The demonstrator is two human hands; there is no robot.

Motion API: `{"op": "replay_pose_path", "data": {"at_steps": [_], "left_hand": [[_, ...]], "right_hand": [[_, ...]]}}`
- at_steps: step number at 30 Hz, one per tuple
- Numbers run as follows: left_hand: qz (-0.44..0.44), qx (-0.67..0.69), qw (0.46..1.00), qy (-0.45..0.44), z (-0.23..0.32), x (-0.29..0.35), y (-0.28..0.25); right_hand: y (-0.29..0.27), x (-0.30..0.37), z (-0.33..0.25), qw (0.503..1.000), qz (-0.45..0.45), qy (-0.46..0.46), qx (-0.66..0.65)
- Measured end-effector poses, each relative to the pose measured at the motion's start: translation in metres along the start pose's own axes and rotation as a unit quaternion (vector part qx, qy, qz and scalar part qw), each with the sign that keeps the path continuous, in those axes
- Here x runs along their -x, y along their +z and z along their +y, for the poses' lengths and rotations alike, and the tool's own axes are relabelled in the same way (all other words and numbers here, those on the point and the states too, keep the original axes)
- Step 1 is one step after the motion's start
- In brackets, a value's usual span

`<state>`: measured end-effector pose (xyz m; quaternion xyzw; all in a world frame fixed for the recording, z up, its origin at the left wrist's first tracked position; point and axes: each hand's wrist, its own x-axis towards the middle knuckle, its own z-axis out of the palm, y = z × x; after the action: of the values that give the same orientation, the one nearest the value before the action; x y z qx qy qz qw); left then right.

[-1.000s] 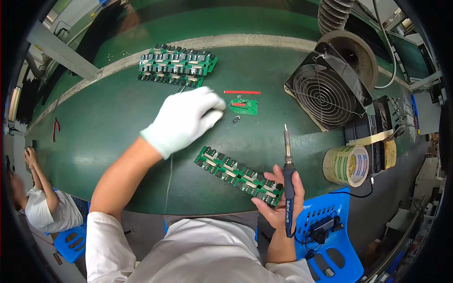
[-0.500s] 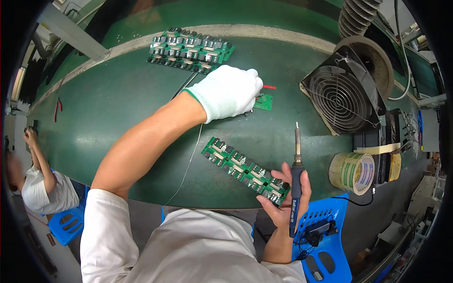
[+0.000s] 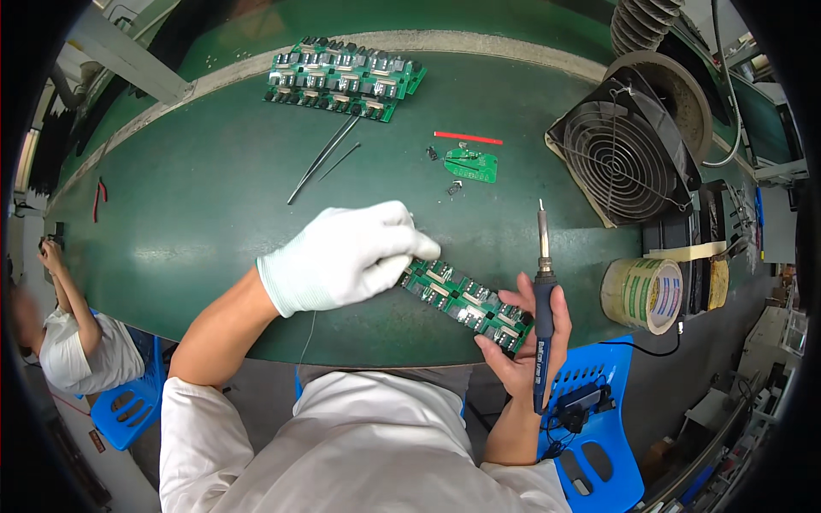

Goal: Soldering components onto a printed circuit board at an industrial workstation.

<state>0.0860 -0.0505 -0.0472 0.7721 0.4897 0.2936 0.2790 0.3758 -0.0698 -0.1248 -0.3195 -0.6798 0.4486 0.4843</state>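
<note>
My right hand (image 3: 522,368) is bare and closed on two things. A dark-handled soldering iron (image 3: 544,321) stands upright in it, tip toward the table's far side. Between its thumb and fingers is the near right end of a long green circuit board (image 3: 466,301) with black and silver parts. My left hand (image 3: 346,256), in a white glove, is closed at the board's far left end; its fingertips hide that corner. A thin solder wire (image 3: 309,338) trails from under this glove toward the table's near edge. What sits between the fingertips is hidden.
Farther off lie a small green board (image 3: 471,166), a red strip (image 3: 468,138), black bits (image 3: 454,187), tweezers (image 3: 323,160) and stacked circuit boards (image 3: 342,81). A fan (image 3: 611,154) and tape roll (image 3: 641,293) stand right. Red-handled pliers (image 3: 100,199) lie left, near another person (image 3: 77,342).
My left hand has come back from the small green board to the long board's left end, uncovering the red strip and tweezers. The right hand has shifted slightly right with iron and board.
</note>
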Motion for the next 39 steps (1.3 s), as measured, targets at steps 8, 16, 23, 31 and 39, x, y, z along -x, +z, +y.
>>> {"op": "replay_pose_path", "data": {"at_steps": [8,16,23,31,39], "left_hand": [[-0.027,0.159,0.983,-0.091,0.004,0.011,0.013],[-0.006,0.143,0.988,-0.064,0.004,0.010,0.019],[0.000,0.146,0.987,-0.068,0.001,0.011,0.023],[0.015,0.107,0.994,-0.001,-0.004,0.012,0.029],[0.019,0.059,0.998,0.026,-0.003,0.013,0.029]], "right_hand": [[0.002,0.000,-0.005,0.999,0.012,0.032,-0.017],[0.001,-0.003,-0.008,0.999,0.005,0.034,-0.016],[0.004,-0.005,-0.007,0.999,0.030,0.025,-0.016],[0.003,-0.003,-0.005,0.999,0.027,0.028,-0.006],[0.003,-0.005,-0.007,0.999,0.028,0.030,0.000]]}}
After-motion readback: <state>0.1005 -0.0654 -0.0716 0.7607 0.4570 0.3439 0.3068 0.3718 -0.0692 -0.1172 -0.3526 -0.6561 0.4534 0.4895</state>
